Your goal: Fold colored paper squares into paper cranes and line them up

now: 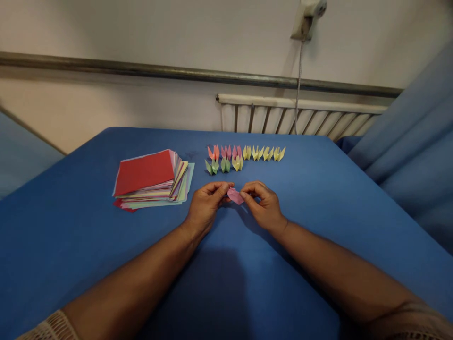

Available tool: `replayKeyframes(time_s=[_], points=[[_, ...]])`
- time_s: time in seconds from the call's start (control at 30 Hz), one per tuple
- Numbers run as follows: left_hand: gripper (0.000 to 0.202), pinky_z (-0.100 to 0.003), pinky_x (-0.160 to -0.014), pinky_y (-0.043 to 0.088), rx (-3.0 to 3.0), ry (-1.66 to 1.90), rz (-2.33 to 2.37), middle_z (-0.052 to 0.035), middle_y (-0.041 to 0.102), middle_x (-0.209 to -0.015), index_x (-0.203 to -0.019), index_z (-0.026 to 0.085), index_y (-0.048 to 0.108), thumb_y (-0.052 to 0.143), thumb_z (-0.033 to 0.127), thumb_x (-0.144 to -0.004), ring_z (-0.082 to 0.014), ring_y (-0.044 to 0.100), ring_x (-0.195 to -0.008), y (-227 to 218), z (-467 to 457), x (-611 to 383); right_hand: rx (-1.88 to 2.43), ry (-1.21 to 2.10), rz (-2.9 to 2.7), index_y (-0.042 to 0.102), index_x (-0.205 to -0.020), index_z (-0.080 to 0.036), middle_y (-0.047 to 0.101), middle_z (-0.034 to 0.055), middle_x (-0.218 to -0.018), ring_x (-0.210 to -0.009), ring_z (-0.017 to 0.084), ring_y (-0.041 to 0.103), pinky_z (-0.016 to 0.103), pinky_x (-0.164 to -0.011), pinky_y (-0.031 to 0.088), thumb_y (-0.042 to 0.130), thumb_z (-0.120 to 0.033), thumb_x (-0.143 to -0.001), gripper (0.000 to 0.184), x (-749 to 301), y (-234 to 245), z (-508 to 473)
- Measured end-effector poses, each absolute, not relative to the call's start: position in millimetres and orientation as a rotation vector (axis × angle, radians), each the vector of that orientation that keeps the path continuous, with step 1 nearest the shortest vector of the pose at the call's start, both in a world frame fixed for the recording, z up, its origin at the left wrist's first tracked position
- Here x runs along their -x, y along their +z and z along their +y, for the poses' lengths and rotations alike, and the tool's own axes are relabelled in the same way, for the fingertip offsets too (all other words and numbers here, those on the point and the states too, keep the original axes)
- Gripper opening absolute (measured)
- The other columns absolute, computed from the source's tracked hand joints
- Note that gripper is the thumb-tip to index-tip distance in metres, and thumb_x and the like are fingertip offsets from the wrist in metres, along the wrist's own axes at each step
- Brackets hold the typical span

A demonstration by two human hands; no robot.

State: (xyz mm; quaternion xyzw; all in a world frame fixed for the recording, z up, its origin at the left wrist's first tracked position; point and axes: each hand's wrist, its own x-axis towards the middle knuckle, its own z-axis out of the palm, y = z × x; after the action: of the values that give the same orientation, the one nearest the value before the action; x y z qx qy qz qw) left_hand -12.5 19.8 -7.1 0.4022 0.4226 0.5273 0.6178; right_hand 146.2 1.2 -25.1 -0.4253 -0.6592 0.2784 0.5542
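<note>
A small folded piece of pink paper (235, 196) is held between my two hands, above the blue table. My left hand (208, 203) pinches its left end with thumb and fingers. On its right end, my right hand (262, 202) closes thumb and forefinger. Just beyond my hands stand folded paper cranes in two rows: the back row has a salmon crane (213, 152), pink cranes (226, 151) and several yellow cranes (268, 154); in the front row are green cranes (225, 165) and a pale yellow crane (238, 163).
A thick stack of coloured paper (145, 174), red sheet on top, lies left of my hands on the blue-covered table (300, 174). Behind it are a wall rail (159, 70), a radiator (283, 115) and a cord (300, 71) from a socket. A blue curtain (421, 141) hangs at right.
</note>
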Motion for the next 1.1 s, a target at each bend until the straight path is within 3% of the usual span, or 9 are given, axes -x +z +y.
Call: replayKeyframes(time_s=[0.17,0.33,0.6,0.77,1.1], points=[[0.029,-0.025,-0.069,0.052,-0.968,1.24,1.007,-0.0051,0.071,-0.081,-0.086,0.013,0.074,0.078,0.036,-0.069,-0.0132,0.064,-0.07,-10.0,21.1,14.4,1.08,0.823,-1.468,0.063,-0.086,-0.021,0.066,0.0011,-0.08,-0.071,0.014,0.061,0.025,-0.062,0.049,0.061,-0.026,-0.083,0.007,-142.8,-36.7,5.5],[0.029,-0.026,-0.071,0.052,-1.028,1.232,1.0,-0.0064,0.072,-0.087,-0.089,0.014,0.073,0.076,0.036,-0.071,-0.0133,0.064,-0.073,-11.9,20.3,14.8,1.071,0.897,-1.45,0.063,-0.088,-0.021,0.067,0.001,-0.081,-0.071,0.014,0.062,0.026,-0.064,0.051,0.062,-0.028,-0.081,0.009,-140.2,-42.8,7.5],[0.022,-0.025,-0.072,0.053,-0.991,1.236,0.968,-0.0063,0.071,-0.101,-0.078,0.014,0.066,0.078,0.029,-0.067,-0.0113,0.065,-0.074,-8.5,19.3,12.6,1.071,0.782,-1.493,0.062,-0.086,-0.021,0.066,0.0017,-0.083,-0.072,0.014,0.064,0.027,-0.065,0.053,0.059,-0.026,-0.083,0.006,-141.3,-33.8,3.9],[0.024,-0.028,-0.076,0.053,-0.966,1.218,0.936,-0.0059,0.07,-0.096,-0.074,0.013,0.063,0.079,0.029,-0.066,-0.0141,0.066,-0.08,-6.6,17.2,12.6,1.089,0.715,-1.499,0.06,-0.087,-0.022,0.065,0.0017,-0.084,-0.072,0.014,0.064,0.027,-0.066,0.053,0.058,-0.025,-0.084,0.005,-141.9,-32.1,3.3],[0.022,-0.026,-0.075,0.051,-1.016,1.109,0.949,-0.0073,0.069,-0.104,-0.075,0.014,0.068,0.073,0.036,-0.073,-0.0144,0.064,-0.085,-8.3,17.1,14.9,0.995,0.531,-1.65,0.06,-0.088,-0.024,0.061,0.0013,-0.086,-0.08,0.015,0.061,0.027,-0.07,0.053,0.054,-0.015,-0.085,0.011,-143.9,-26.2,-0.8]])
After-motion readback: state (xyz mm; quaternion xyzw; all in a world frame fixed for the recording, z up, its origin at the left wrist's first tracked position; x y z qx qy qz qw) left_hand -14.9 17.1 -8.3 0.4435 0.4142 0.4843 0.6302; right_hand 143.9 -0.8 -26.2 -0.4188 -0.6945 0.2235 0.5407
